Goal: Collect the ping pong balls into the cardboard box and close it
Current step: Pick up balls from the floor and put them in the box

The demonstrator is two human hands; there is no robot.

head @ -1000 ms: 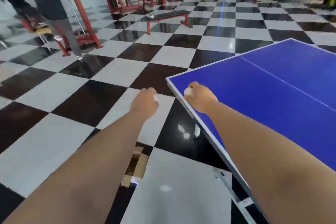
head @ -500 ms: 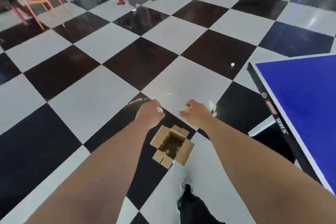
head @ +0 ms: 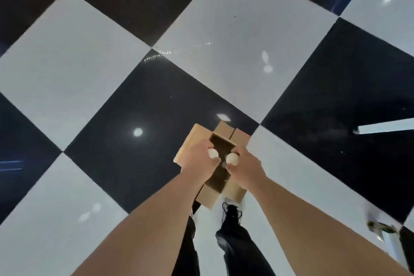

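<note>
An open cardboard box (head: pixel 237 192) sits on the checkered floor with its flaps spread out. My left hand (head: pixel 197 161) grips a white ping pong ball (head: pixel 212 153) over the box's left side. Over the right side, my right hand (head: pixel 245 168) grips a second white ball (head: pixel 232 159). Both balls hang just above the dark opening. A faint pale spot shows deep inside the box, too dim to identify.
My black trouser legs and a black shoe (head: pixel 231 213) stand right behind the box. A table leg with its foot (head: pixel 383 231) is at the lower right. Glossy black and white tiles (head: pixel 134 107) surround the box.
The view swung down from the table to straight over the box. Both hands, each still gripping a ball, dropped from above the floor to directly over the box opening.
</note>
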